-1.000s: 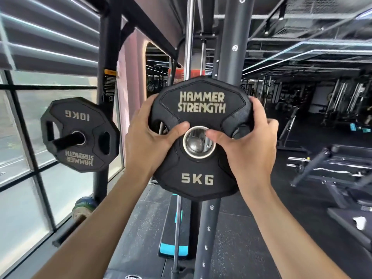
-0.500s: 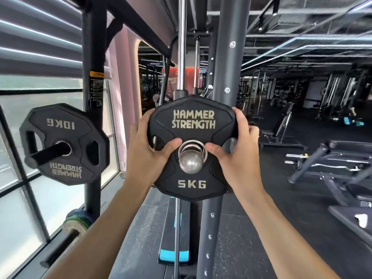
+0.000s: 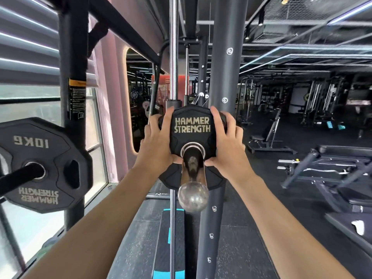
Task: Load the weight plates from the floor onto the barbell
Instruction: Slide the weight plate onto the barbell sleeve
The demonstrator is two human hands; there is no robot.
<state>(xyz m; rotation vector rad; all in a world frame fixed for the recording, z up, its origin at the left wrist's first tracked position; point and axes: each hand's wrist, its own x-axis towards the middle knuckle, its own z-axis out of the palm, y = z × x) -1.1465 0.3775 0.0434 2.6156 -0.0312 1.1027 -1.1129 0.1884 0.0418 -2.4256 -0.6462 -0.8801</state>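
Black rubber Hammer Strength plate (image 3: 192,125) sits threaded on the chrome barbell sleeve (image 3: 192,178), which pokes through its hub toward me. My left hand (image 3: 159,141) and right hand (image 3: 223,141) clasp its two sides, so I can push it squarely inward.

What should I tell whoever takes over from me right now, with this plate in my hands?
Left hand: gripping the left edge of the Hammer Strength plate.
Right hand: gripping its right edge.
Plate: threaded onto the chrome barbell sleeve, well along it; the sleeve's rounded end sticks out toward the camera.
Whether it is seated against the collar cannot be told from here.
A 10KG plate hangs on a separate black peg at left.
Done: this plate is on the bar.
Left: push it home if needed, let go, fetch any remaining plates from the floor, none in view.
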